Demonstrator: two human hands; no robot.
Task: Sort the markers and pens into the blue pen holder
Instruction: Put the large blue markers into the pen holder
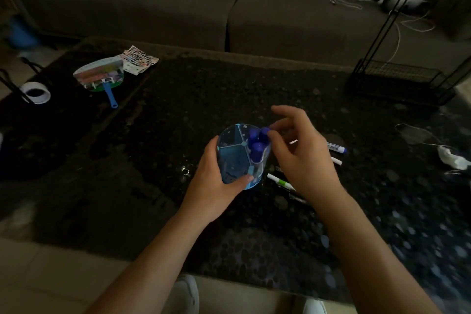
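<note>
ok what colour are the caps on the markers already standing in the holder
Dark blue caps, standing in one compartment of the blue pen holder; the head view shows them best.

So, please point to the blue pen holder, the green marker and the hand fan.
blue pen holder (233, 163): head view, front wall.
green marker (281, 182): head view, green band on the barrel.
hand fan (100, 74): head view, printed face.

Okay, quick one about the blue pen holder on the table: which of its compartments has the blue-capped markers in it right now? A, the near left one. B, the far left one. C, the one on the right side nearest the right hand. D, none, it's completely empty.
C: the blue-capped markers stand together in the right-side compartment of the blue pen holder, by the right hand, and the two left compartments look empty.
</note>
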